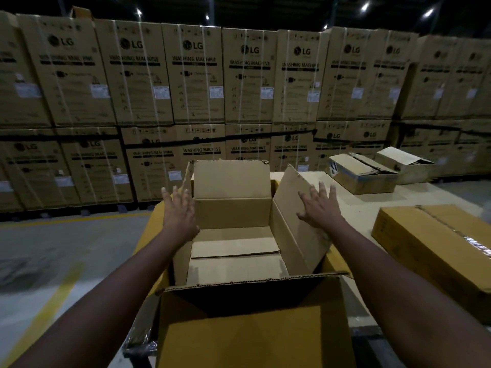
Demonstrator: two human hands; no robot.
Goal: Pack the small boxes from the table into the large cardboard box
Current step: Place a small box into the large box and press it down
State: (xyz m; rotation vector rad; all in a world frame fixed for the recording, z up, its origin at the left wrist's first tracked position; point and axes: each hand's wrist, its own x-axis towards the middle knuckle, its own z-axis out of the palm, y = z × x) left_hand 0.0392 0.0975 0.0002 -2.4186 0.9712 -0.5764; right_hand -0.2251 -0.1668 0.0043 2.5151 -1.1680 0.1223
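A large cardboard box (233,208) stands open on the table in front of me, all its flaps raised, with nothing inside but its bottom flaps. My left hand (179,211) reaches out with straight, spread fingers at the box's left flap. With its fingers spread, my right hand (320,205) lies flat against the right flap (300,224), which leans outward. Neither hand holds anything. A long flat cardboard box (435,243) lies on the table to the right. Two smaller opened boxes (364,173) sit at the table's far right.
The pale table (356,205) runs to the right under the boxes. A wall of stacked washing-machine cartons (196,75) fills the background. Grey floor with yellow lines (53,301) lies to the left.
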